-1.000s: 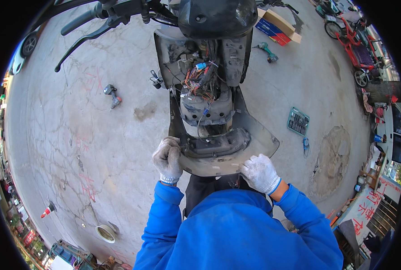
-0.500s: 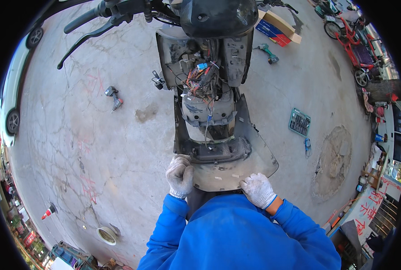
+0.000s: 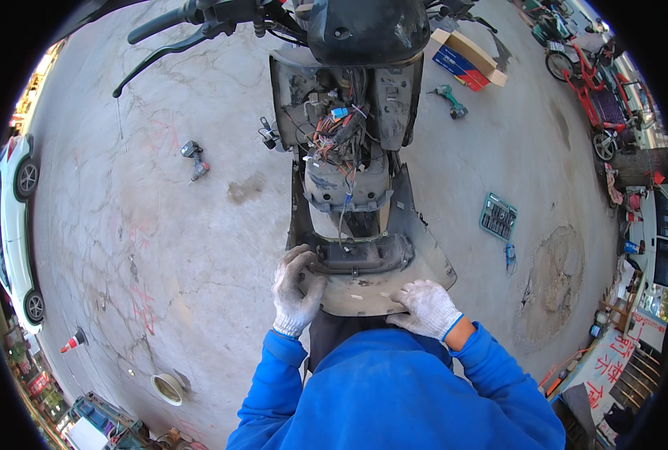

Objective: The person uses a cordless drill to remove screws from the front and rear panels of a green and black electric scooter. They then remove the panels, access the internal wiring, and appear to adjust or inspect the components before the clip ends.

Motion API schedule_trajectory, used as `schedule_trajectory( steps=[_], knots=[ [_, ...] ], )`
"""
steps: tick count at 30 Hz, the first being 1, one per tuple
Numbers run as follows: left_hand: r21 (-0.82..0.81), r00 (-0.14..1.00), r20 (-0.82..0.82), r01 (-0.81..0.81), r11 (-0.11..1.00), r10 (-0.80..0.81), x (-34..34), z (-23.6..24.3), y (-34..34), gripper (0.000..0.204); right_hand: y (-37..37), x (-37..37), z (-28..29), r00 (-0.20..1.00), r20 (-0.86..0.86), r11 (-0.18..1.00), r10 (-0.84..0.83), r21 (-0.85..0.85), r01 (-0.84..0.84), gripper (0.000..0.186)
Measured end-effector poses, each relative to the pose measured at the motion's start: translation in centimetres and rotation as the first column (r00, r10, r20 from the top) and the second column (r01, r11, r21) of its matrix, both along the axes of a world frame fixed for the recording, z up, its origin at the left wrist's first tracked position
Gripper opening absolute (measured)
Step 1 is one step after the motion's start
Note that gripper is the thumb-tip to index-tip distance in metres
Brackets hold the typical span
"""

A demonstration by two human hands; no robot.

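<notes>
In front of me stands a partly stripped scooter (image 3: 349, 180) with bundles of coloured wires (image 3: 337, 127) bare at its front. A grey plastic body panel (image 3: 360, 289), dusty on its upper face, spreads across its near end. My left hand (image 3: 295, 294), in a dirty white knit glove, grips the panel's left corner, its thumb apart from the fingers. At the near edge, right of the middle, my gloved right hand (image 3: 425, 305) holds the panel with fingers on top. Its thumb is at the edge, partly hidden.
On the concrete lie a grey drill (image 3: 195, 160), a green drill (image 3: 450, 101), an open socket set (image 3: 498, 217) and a blue tool (image 3: 510, 257). Beyond are an open carton (image 3: 469, 60), a white car (image 3: 15, 232), a cone (image 3: 73, 341) and a red tricycle (image 3: 600, 101).
My left hand has gone from a tight fist to a wider grip on the corner. The panel's right side has shifted slightly left. At the left, the white car has moved nearer.
</notes>
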State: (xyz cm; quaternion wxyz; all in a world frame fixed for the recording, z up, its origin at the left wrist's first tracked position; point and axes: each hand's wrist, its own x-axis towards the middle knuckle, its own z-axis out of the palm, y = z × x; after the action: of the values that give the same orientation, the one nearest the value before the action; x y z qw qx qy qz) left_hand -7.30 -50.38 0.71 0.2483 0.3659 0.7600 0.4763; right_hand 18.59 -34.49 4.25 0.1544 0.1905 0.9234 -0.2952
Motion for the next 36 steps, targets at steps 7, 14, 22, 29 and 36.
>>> schedule_trajectory(
  steps=[7, 14, 22, 29, 36],
  knots=[
    [0.029, 0.991, -0.02, -0.13, 0.991, 0.131, 1.4, 1.5, -1.8, 0.059, 3.8, -0.1, 2.4, 0.944, -0.289, 0.984, -0.156, 0.037, 0.174, 0.033],
    [-0.106, 0.664, 0.435, -0.632, 0.767, 0.608, 3.5, -2.0, -12.8, 0.038, 2.6, 1.2, 2.7, 0.842, -0.472, 0.962, -0.263, -0.062, 0.266, 0.023],
    [-0.914, 0.881, -0.13, -0.284, 0.29, 0.455, 7.5, -13.9, -40.1, 0.054, -1.3, 0.4, 3.6, 0.804, -0.535, 0.953, -0.261, -0.008, 0.303, 0.016],
    [-0.77, 0.795, 0.041, -0.361, 0.527, 0.605, -0.7, -17.4, -44.7, 0.044, -8.3, -5.5, 4.9, 0.577, -0.679, 0.823, -0.454, -0.072, 0.563, 0.009],
    [-0.502, 0.805, 0.251, -0.366, 0.783, 0.538, -18.3, -17.2, -41.8, 0.034, -21.9, -19.5, 8.1, 0.578, -0.718, 0.905, -0.387, -0.175, 0.387, 0.009]
  ],
)
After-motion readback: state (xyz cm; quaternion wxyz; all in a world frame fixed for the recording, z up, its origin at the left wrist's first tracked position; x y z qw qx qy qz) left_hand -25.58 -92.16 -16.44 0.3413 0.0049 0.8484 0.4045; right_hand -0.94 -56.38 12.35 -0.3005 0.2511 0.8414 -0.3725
